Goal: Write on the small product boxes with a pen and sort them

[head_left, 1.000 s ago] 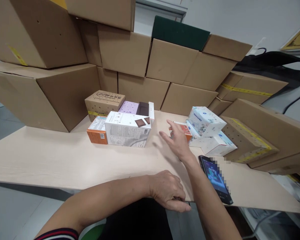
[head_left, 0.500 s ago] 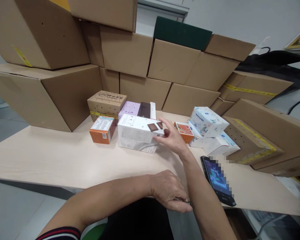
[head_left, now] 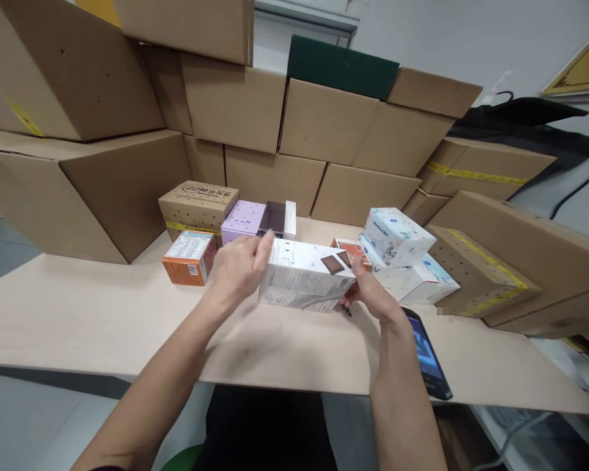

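Note:
A white carton [head_left: 299, 278] with brown chocolate-like squares printed on its top is held at both ends by my hands. My left hand [head_left: 240, 265] is closed over its left end, thumb along the top edge. At the right end, my right hand [head_left: 373, 288] grips the corner, thumb on top and fingers partly hidden behind. A small dark object [head_left: 346, 311] pokes out under the right fingers; its kind is unclear. To the left of my left hand sits an orange box [head_left: 186, 261]. Another orange box [head_left: 356, 252] stands behind my right hand.
A purple box [head_left: 243, 219], an open dark-lined box [head_left: 276, 216] and a brown carton [head_left: 199, 203] stand behind. White-blue boxes [head_left: 397, 235] are stacked at right. A handheld device [head_left: 427, 356] lies near my right forearm. Large cardboard boxes [head_left: 328, 121] wall the table's back.
My left hand has moved from beside my right forearm up to the carton's left end and taken hold there. The white carton has shifted right, with my right hand still on it.

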`<state>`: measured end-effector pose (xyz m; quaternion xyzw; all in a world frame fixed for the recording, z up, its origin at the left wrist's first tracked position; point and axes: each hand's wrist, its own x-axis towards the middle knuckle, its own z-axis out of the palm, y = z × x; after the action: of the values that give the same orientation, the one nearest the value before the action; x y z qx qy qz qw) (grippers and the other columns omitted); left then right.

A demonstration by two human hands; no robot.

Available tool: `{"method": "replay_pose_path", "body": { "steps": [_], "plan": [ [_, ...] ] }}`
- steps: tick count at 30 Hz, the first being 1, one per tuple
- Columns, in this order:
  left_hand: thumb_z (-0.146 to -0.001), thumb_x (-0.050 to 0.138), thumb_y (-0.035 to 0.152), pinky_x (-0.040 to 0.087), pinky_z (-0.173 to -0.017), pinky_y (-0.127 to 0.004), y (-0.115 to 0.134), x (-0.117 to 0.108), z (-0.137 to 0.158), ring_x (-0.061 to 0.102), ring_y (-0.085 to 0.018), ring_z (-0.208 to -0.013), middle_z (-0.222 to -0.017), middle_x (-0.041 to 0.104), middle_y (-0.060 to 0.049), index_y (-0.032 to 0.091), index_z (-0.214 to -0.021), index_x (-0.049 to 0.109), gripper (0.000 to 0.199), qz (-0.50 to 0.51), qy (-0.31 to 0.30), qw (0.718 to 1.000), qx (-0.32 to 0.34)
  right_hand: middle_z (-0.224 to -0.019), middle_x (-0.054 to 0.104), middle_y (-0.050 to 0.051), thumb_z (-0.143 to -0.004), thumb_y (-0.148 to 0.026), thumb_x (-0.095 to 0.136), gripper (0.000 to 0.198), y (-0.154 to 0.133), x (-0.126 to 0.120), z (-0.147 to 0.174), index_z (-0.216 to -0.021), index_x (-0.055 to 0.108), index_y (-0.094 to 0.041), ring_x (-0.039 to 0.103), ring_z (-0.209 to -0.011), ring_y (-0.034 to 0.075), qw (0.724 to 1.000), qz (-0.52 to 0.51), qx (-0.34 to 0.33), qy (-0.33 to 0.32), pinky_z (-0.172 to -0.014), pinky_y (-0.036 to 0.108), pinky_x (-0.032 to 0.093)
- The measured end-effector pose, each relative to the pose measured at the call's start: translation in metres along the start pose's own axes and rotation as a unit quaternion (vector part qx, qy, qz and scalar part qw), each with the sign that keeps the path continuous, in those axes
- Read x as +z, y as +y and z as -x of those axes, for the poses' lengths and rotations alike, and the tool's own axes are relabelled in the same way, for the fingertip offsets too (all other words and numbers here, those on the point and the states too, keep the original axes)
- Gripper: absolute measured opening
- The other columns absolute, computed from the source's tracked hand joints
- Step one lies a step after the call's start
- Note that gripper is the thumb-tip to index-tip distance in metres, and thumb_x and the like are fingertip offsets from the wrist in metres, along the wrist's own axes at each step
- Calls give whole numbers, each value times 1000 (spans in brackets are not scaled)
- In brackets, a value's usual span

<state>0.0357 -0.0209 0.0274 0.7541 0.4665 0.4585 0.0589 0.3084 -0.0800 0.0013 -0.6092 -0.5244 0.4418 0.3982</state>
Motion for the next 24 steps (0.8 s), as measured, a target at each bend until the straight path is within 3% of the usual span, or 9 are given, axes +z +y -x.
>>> {"method": "replay_pose_path", "body": {
  "steps": [2, 3, 6, 8, 13, 16, 20, 24],
  "plan": [
    [-94, 37, 62, 43, -60, -31, -22, -3, 1, 65, -25, -66, -58, 64, -9, 19, -59, 65, 62, 6, -91, 989, -116, -64, 65, 6, -85, -82, 32, 78, -3, 2, 1, -109, 68, -17, 59, -55, 16, 1000, 3, 8, -2, -53, 28, 51],
    [-92, 39, 66, 45, -59, -31, -30, -2, 4, 65, -26, -65, -60, 66, -10, 19, -64, 68, 62, 60, -137, 978, -147, -69, 67, 6, -86, -80, 37, 72, -4, 3, 2, -108, 67, -18, 61, -57, 16, 1000, 0, 0, -8, -54, 28, 52],
    [-87, 40, 73, 50, -58, -32, -44, 9, 10, 67, -26, -65, -71, 72, -12, 16, -79, 74, 66, 242, -244, 908, -240, -88, 70, 6, -89, -68, 51, 54, -8, -1, 9, -117, 63, -22, 65, -71, 18, 999, -15, -38, -34, -58, 28, 55],
    [-84, 43, 77, 53, -60, -34, -46, 16, 12, 68, -27, -69, -78, 74, -13, 15, -86, 75, 69, 312, -265, 869, -278, -101, 70, 5, -87, -59, 60, 47, -9, -5, 14, -120, 62, -25, 66, -82, 19, 997, -19, -63, -49, -62, 28, 55],
    [-79, 50, 79, 53, -63, -32, -42, 21, 11, 68, -26, -80, -87, 74, -12, 16, -101, 70, 69, 395, -239, 828, -317, -124, 65, 6, -74, -44, 79, 53, -8, -14, 31, -120, 60, -28, 66, -92, 21, 989, -14, -101, -105, -68, 29, 55],
    [-82, 56, 68, 49, -65, -28, -38, 18, 11, 66, -21, -81, -89, 71, -6, 18, -99, 67, 54, 414, -203, 831, -310, -143, 54, 7, -71, -38, 83, 57, -5, -15, 37, -122, 57, -30, 62, -115, 26, 983, 18, -126, -129, -85, 34, 55],
    [-78, 61, 36, 44, -62, -25, -33, 17, 12, 61, -16, -77, -90, 66, -1, 21, -96, 62, 23, 388, -188, 847, -311, -153, 43, 9, -75, -37, 81, 55, -1, -6, 40, -121, 54, -30, 45, -138, 29, 974, 103, -154, -127, -103, 42, 49],
    [-65, 61, 18, 45, -62, -26, -32, 20, 15, 61, -17, -78, -104, 64, -4, 21, -106, 56, 42, 315, -221, 870, -308, -155, 40, 8, -80, -36, 75, 46, 8, 8, 45, -120, 53, -29, 41, -141, 29, 962, 178, -173, -112, -108, 46, 46]
  ]
}}
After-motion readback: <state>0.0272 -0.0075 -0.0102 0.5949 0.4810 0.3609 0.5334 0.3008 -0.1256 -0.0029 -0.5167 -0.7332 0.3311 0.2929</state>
